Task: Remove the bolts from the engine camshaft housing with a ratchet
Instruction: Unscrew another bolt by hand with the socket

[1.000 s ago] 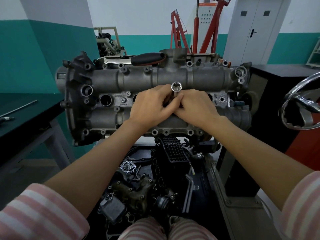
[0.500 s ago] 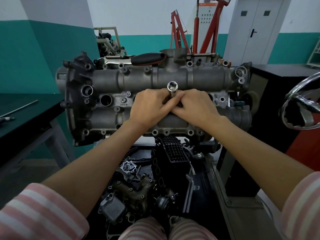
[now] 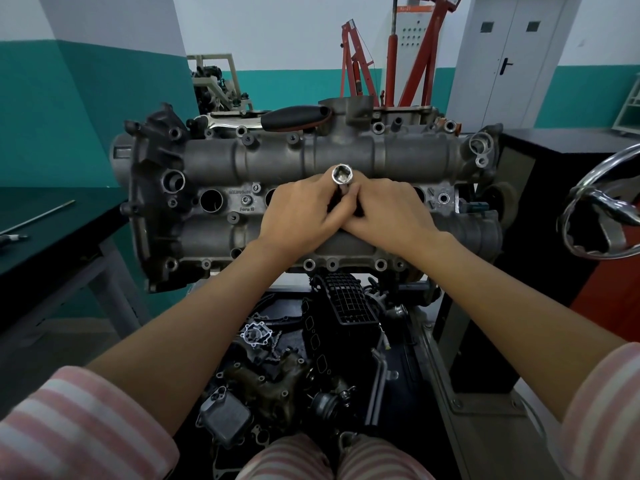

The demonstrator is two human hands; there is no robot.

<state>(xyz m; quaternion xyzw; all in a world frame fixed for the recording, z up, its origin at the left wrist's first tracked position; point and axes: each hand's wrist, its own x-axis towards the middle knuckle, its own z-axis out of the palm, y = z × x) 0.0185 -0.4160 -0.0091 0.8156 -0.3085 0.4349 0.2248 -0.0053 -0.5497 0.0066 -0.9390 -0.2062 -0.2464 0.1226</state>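
Observation:
The grey camshaft housing stands in front of me, with several bolts and bolt holes along its edges. At its middle, my left hand and my right hand meet around a chrome socket whose open end points up toward me. Fingers of both hands are closed on the socket's shaft, and its lower end is hidden by them. A ratchet with a black and red handle lies on the housing's far edge, in neither hand.
A dark workbench with a thin rod stands at the left. Loose engine parts and a black intake manifold lie below the housing. A chrome handwheel is at the right, a red engine crane behind.
The socket's top has shifted slightly left between the hands. Both hands stay clasped on it at the same spot.

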